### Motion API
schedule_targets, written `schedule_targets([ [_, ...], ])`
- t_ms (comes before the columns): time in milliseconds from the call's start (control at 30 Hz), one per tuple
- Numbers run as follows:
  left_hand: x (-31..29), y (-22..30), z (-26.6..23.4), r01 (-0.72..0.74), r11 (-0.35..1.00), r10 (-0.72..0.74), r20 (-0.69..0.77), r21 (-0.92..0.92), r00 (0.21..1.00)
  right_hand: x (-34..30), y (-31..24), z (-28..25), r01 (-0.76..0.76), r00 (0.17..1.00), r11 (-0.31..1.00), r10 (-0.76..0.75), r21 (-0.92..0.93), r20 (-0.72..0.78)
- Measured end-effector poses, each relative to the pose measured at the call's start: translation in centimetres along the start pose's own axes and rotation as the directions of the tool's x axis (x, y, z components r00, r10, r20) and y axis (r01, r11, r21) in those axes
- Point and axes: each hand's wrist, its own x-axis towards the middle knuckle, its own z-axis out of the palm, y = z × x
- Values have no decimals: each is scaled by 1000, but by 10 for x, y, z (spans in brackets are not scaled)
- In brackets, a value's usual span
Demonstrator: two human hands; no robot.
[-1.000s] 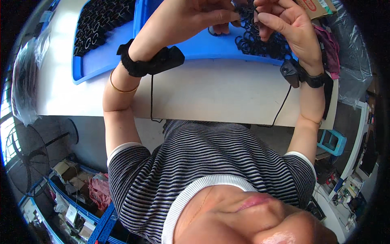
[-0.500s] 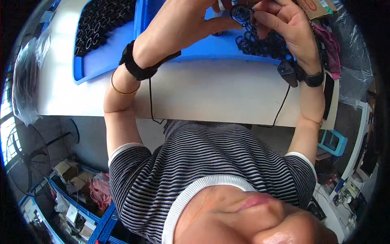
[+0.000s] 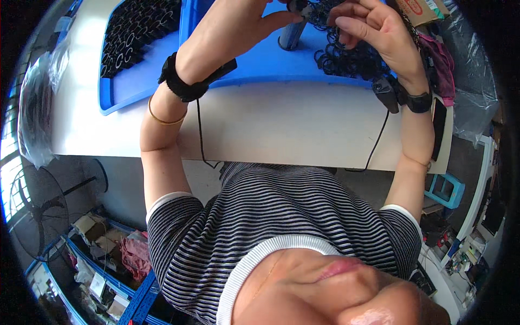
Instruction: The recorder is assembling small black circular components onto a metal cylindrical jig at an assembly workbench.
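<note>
At the upper edge, my left hand (image 3: pixel 246 24) reaches over a blue tray (image 3: pixel 265 73); its thumb and fingers close around a small dark part that I cannot make out, and the fingertips are partly cut off. A short grey cylinder (image 3: pixel 291 36) stands upright in the tray just below that thumb. My right hand (image 3: pixel 379 30) has its fingers curled in and its thumb laid near them, beside a dangling cluster of black open rings (image 3: pixel 322 13). Whether a ring is between those fingers is hidden. Loose black rings (image 3: pixel 349 60) lie heaped in the tray under this hand.
On the left, another blue tray (image 3: pixel 104 96) holds rows of black C-shaped rings (image 3: pixel 132 40). A cardboard box (image 3: pixel 420 11) and a dark pink cloth (image 3: pixel 441 70) are at the upper right. Black cables (image 3: pixel 201 132) hang over the white table's (image 3: pixel 281 122) front edge.
My left hand has shifted up and left, bringing the grey cylinder into view. The right hand's fingers have moved slightly left and curled, apart from the left fingers.
</note>
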Motion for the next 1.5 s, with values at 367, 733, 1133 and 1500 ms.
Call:
schedule_targets([
  [367, 0, -1, -1, 0, 1000, 0, 11, 30, 1000, -1, -1, 6, -105, 993, 994, 107, -43, 45],
  [733, 0, -1, -1, 27, 999, -27, 2, 22, 1000, 0, -6, 13, -160, 983, 986, 156, 38, 97],
  [1133, -3, -6, -2, 9, 998, -7, -34, 62, 999, 1, -1, 2, -30, 999, 999, 31, -43, 25],
  [1500, -8, -5, -16, -48, 998, 44, -83, -46, 996, 5, -25, -54, 5, 973, 916, -97, -401, -210],
])
